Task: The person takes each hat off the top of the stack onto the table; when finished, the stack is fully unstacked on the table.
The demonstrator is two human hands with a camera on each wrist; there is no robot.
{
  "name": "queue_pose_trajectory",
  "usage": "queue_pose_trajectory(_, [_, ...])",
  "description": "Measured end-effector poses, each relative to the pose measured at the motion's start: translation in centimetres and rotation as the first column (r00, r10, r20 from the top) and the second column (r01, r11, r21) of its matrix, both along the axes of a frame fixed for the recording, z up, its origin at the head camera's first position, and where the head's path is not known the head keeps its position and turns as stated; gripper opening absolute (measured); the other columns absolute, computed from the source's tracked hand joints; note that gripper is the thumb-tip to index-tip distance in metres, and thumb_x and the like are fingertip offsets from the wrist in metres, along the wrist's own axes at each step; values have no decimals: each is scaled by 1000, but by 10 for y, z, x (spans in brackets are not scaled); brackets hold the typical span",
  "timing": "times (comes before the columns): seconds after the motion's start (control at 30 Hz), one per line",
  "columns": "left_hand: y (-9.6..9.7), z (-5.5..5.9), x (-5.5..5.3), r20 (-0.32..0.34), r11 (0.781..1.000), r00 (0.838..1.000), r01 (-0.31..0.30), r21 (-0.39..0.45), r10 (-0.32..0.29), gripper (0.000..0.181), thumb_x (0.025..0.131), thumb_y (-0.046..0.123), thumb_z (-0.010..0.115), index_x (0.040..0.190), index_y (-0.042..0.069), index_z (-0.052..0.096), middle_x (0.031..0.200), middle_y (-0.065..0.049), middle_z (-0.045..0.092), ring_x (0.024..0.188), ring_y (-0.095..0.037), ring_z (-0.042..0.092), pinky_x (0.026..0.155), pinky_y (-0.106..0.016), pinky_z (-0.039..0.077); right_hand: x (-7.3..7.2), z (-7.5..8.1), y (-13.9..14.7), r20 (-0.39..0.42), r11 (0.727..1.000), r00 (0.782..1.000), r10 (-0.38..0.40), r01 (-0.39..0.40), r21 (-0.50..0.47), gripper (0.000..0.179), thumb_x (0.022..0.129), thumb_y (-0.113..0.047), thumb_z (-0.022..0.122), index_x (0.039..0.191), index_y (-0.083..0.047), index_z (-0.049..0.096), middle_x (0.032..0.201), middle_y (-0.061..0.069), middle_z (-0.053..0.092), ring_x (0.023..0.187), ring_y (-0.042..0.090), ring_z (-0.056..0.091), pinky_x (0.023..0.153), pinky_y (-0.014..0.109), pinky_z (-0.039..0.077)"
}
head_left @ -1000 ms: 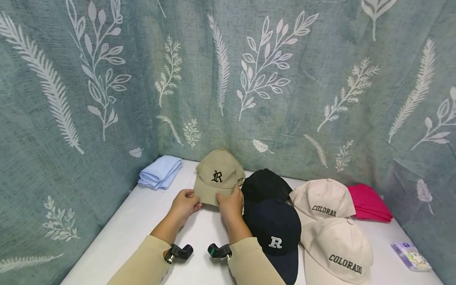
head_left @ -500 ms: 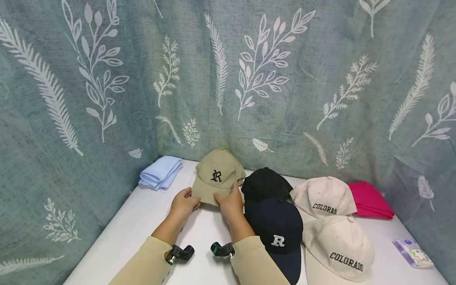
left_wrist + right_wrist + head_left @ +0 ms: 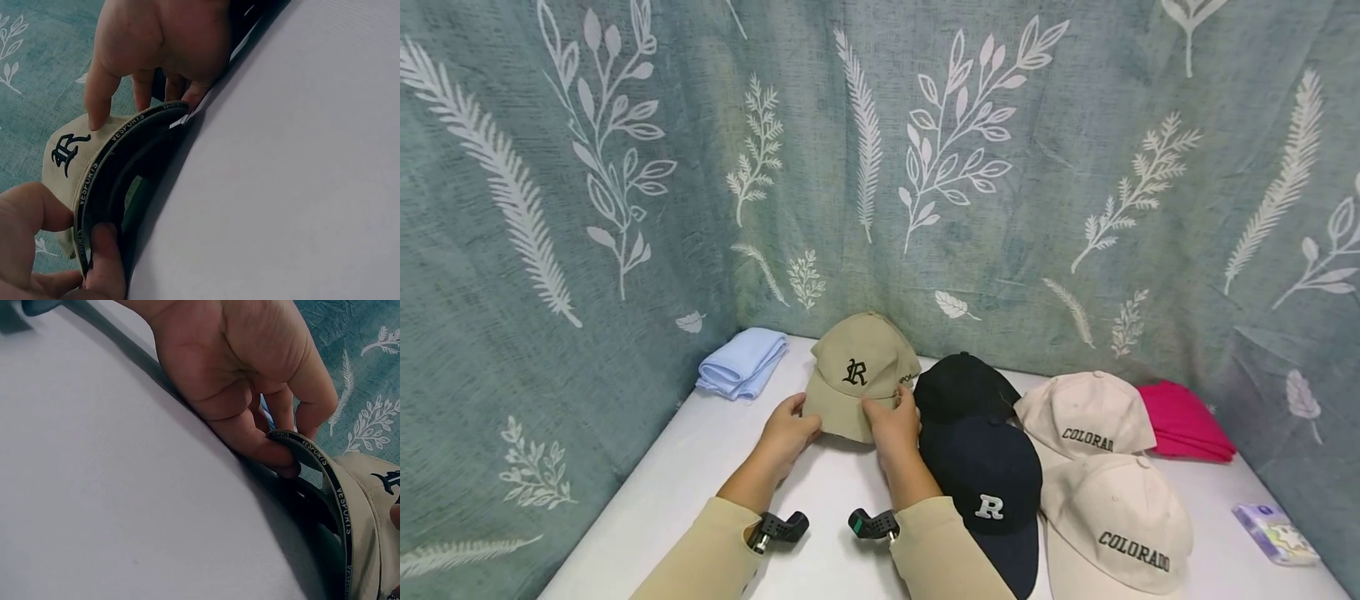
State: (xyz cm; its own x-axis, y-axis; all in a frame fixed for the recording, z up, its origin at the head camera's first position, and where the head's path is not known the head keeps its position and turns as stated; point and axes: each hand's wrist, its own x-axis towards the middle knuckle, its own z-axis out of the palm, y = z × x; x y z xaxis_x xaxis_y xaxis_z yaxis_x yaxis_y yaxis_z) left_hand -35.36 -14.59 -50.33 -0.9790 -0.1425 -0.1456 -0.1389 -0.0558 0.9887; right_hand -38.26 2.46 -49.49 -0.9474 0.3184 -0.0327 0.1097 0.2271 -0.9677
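Observation:
A khaki baseball cap (image 3: 867, 354) with a black R on its front stands at the back of the table, its brim toward me. My left hand (image 3: 785, 433) pinches the left edge of the brim; in the left wrist view a fingertip (image 3: 105, 240) is tucked under it. On the other side, my right hand (image 3: 892, 425) grips the brim's right side, thumb on top. Printed tape edges the brim (image 3: 340, 500) in the right wrist view. Close right of that hand are a black cap (image 3: 962, 387) and a navy cap (image 3: 981, 467) with a white R.
Two cream COLORADO caps, a rear one (image 3: 1090, 408) and a front one (image 3: 1123, 517), overlap at the right. Beyond them are a folded red cloth (image 3: 1187, 421) and a small purple packet (image 3: 1276, 533). A folded blue cloth (image 3: 743, 362) lies back left, by the curtain (image 3: 662, 167).
The brim has shifted slightly toward me and the left. My right thumb has moved a little to the right along the brim; both hands stay on the cap.

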Motion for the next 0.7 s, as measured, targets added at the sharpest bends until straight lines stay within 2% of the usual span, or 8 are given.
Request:
queue_pose_trajectory(0.13, [-3, 3, 1, 2, 1000, 1000, 11, -28, -11, 84, 84, -5, 54, 162, -3, 25, 165, -27, 30, 129, -34, 55, 108, -43, 54, 1, 0, -1, -19, 1000, 1000, 2, -2, -7, 85, 83, -34, 85, 156, -13, 46, 148, 23, 46, 141, 44, 38, 116, 61, 37])
queue_pose_trajectory(0.3, [-10, 3, 3, -18, 996, 1000, 15, -90, -17, 89, 78, -3, 57, 162, -2, 26, 159, -25, 33, 121, -33, 54, 91, -31, 57, 4, 2, -4, -52, 998, 997, 51, -49, 32, 94, 81, -35, 87, 159, -13, 41, 151, 29, 35, 137, 45, 42, 114, 57, 41])
queue_pose_trajectory(0.4, [-15, 3, 6, -33, 993, 999, 18, -113, -22, 88, 77, -3, 57, 160, -3, 29, 153, -25, 36, 119, -33, 54, 87, -28, 56, 6, 4, -6, -52, 995, 996, 78, -75, 65, 96, 81, -37, 88, 161, -14, 39, 149, 31, 33, 130, 45, 48, 111, 55, 45])
queue_pose_trajectory(0.53, [-18, 3, 7, -43, 995, 999, 28, -97, -33, 76, 83, 0, 60, 154, -8, 36, 144, -26, 44, 118, -32, 57, 89, -30, 57, 10, 8, -6, -57, 990, 995, 85, -78, 121, 98, 82, -37, 89, 163, -14, 37, 147, 30, 34, 127, 44, 49, 107, 54, 48])
queue_pose_trajectory(0.7, [-20, 1, 7, -54, 995, 998, 3, -101, -8, 60, 93, 11, 70, 145, -9, 47, 130, -21, 51, 111, -27, 60, 85, -27, 57, 12, 15, -4, -113, 978, 989, 100, -77, 193, 104, 81, -30, 90, 165, -13, 31, 158, 28, 31, 144, 47, 37, 115, 59, 41])
